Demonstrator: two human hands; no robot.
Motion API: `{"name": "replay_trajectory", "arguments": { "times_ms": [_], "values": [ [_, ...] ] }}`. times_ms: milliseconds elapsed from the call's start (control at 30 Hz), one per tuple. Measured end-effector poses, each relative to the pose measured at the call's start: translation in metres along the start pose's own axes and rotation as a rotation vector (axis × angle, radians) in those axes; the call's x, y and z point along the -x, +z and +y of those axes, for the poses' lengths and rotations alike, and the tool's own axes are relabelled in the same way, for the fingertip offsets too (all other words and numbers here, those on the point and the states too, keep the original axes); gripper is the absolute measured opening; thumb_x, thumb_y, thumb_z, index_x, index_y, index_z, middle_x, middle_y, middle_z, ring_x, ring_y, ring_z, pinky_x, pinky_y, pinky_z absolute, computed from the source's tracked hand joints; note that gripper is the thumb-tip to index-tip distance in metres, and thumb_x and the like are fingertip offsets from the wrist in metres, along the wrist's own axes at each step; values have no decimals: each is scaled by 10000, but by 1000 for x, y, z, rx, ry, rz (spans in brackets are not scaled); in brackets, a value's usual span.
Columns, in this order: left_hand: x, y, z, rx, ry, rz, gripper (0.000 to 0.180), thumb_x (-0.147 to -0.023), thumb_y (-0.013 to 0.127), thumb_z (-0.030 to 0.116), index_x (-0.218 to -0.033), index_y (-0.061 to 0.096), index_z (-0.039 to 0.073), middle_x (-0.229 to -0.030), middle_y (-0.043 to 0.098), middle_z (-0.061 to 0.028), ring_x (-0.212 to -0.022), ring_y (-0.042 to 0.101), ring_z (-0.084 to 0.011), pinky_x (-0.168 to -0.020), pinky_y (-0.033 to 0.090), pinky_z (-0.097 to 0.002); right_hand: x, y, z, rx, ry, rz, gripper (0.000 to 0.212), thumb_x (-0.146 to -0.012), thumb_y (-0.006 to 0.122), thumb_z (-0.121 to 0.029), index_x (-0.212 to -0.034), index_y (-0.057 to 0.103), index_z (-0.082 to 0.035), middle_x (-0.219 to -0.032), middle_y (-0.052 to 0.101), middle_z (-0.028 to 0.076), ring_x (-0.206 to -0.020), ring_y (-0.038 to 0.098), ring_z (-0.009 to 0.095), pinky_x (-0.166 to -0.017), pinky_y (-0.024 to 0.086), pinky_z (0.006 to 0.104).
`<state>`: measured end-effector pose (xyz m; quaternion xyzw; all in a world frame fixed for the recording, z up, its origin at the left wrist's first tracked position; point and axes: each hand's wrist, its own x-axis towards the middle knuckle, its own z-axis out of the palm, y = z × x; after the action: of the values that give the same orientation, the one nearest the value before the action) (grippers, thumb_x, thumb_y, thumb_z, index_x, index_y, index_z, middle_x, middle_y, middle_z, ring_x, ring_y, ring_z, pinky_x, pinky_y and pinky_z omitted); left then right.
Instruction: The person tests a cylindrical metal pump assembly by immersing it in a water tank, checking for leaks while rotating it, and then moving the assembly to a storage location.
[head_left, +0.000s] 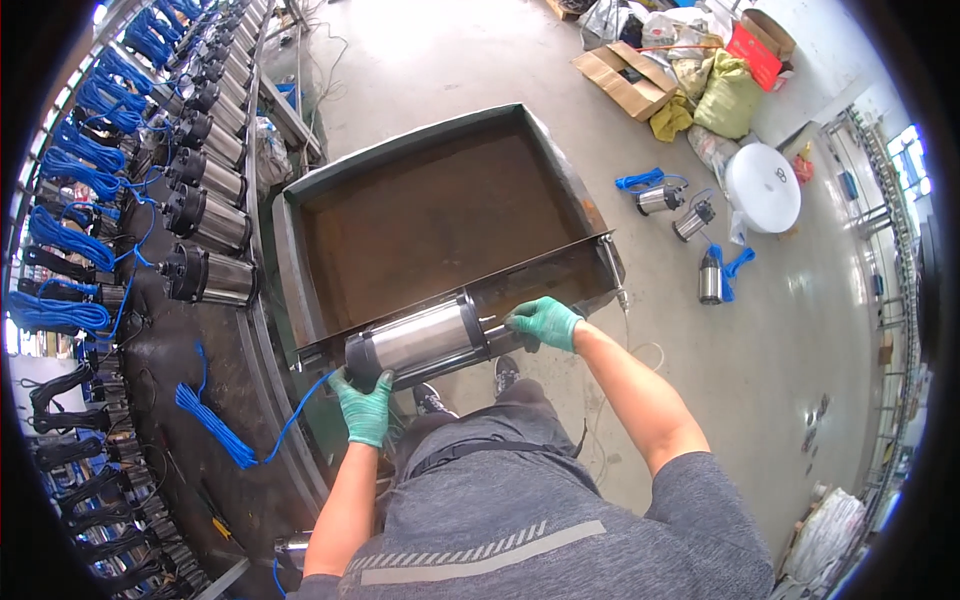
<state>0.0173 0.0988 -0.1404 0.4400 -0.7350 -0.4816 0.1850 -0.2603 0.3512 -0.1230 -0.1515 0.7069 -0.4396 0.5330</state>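
A cylindrical submersible pump (pixel 418 338) with a bright steel body and black ends lies sideways on a dark ledge at the near side of a tank. My left hand (pixel 362 410), in a green glove, grips its black left end from below, thumb and fingers apart around it. A blue cable (pixel 298 408) runs from that end to a coiled bundle (pixel 215 425) on the bench. At the pump's right end, beside a thin protruding shaft, is my green-gloved right hand (pixel 545 323). Its fingers are closed, and whatever they hold is mostly hidden.
The wide metal tank (pixel 290 270) holds brownish liquid. On the left, the dark bench (pixel 150 370) carries rows of pumps (pixel 215 215) with blue cables. Several pumps (pixel 710 275) stand or lie on the floor at right, near a white round drum (pixel 762 188), sacks (pixel 728 95) and a carton (pixel 630 85).
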Motion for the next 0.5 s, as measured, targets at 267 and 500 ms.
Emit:
{"name": "replay_trajectory", "arguments": {
  "times_ms": [267,500],
  "values": [
    [-2,-10,1,-69,-47,21,690,-771,882,178,-1246,402,35,-1120,568,-109,-1012,548,-218,-925,461,-346,24,-20,30,407,-450,1044,344,-867,717,-251,-1132,678,-37,-1046,679,203,-952,646,387,-849,521,449],
    [-8,-9,-4,-45,-67,-33,719,-754,891,148,-1243,378,27,-1134,565,-123,-1007,555,-215,-928,458,-332,16,-106,116,-18,249,961,629,-831,747,-415,-1217,520,26,-1047,682,271,-972,661,381,-875,519,452]
  ]
}}
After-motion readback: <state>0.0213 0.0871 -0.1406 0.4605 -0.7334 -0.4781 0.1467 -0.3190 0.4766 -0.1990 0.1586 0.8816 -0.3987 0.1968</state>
